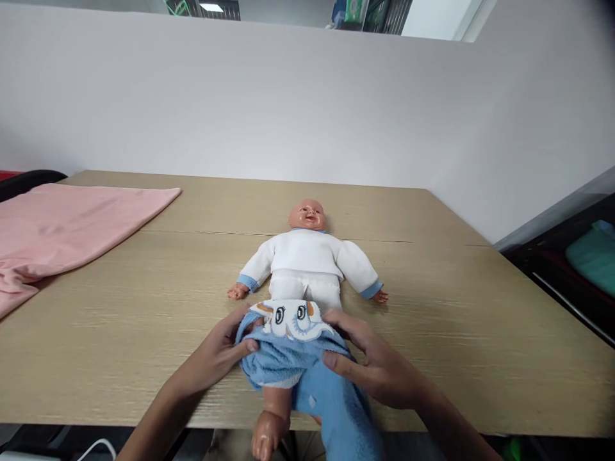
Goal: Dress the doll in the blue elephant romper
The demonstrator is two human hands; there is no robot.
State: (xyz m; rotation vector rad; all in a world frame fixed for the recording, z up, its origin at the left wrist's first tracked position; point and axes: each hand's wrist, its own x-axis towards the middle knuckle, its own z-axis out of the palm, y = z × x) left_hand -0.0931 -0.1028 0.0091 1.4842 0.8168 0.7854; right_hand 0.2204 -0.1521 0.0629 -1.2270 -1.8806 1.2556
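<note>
The doll point(307, 262) lies lengthwise away from me, head far; my left fingers point(246, 347) and right fingers point(332, 361) pinch the pants point(283, 362) at either side of its thighs.

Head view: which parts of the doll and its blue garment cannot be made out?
1. One leg of the doll: head view, covered by the blue garment.
2. Lower end of the blue garment: cut off by the bottom edge.
3. Some fingers of the left hand and right hand: tucked under the garment.

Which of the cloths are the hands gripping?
The blue garment on the doll's legs; left hand and right hand pinch it. The pink cloth lies apart, far left.
</note>
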